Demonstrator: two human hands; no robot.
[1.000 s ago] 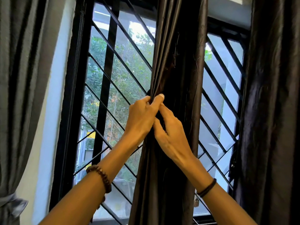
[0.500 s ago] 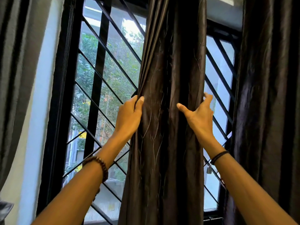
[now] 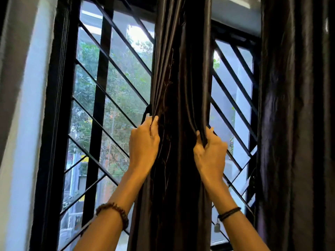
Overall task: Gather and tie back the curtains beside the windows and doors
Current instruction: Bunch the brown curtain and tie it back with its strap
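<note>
A dark brown satin curtain (image 3: 179,78) hangs bunched in front of the middle of the window. My left hand (image 3: 144,142) grips its left edge, fingers curled round the folds at about mid-height. My right hand (image 3: 211,151) grips the curtain's right edge at the same height, a fold pinched between thumb and fingers. A thin dark strap (image 3: 146,113) shows just above my left hand's fingertips; what it is attached to is hidden.
Behind the curtain is a black-framed window with a diagonal black grille (image 3: 112,95). A second dark curtain (image 3: 297,124) hangs at the right. A grey curtain (image 3: 10,69) and a pale wall strip (image 3: 29,124) are at the left. A small padlock (image 3: 217,228) hangs on the grille.
My hands were together at the curtain's left folds, then my right hand moved across to the right edge and closed on it. My left hand keeps its hold on the left edge.
</note>
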